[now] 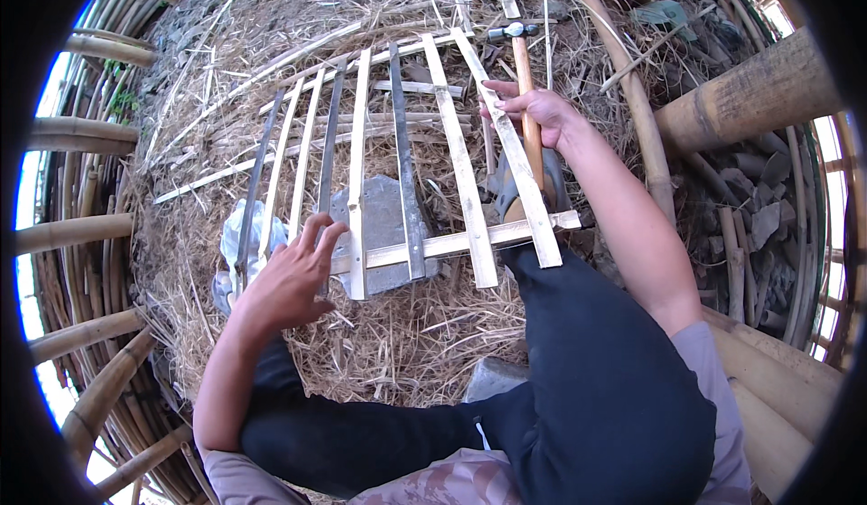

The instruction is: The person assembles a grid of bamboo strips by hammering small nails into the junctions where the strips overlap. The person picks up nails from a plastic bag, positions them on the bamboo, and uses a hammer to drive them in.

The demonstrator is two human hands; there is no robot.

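Note:
A panel of light and dark bamboo slats (395,157) fans out in front of me, the slats crossing a near rail (442,245) and a far strip (302,92). My left hand (302,266) is over the panel's left part, its fingers bent and spread beside a dark slat (330,148), thumb apart. My right hand (546,115) closes round the wooden handle of a hammer (521,58), whose head points away from me. Its fingertips reach left to the rightmost pale slat (508,135). Under the near rail, a flat grey stone (375,207) partly shows between slats.
Straw and dry strips cover the ground (415,333). A second stone block (495,378) sits near my legs. Thick bamboo poles (750,89) stand at the right, with broken rubble (766,216) below. A bamboo wall (86,225) lines the left. A pale plastic bag (246,229) lies left of the panel.

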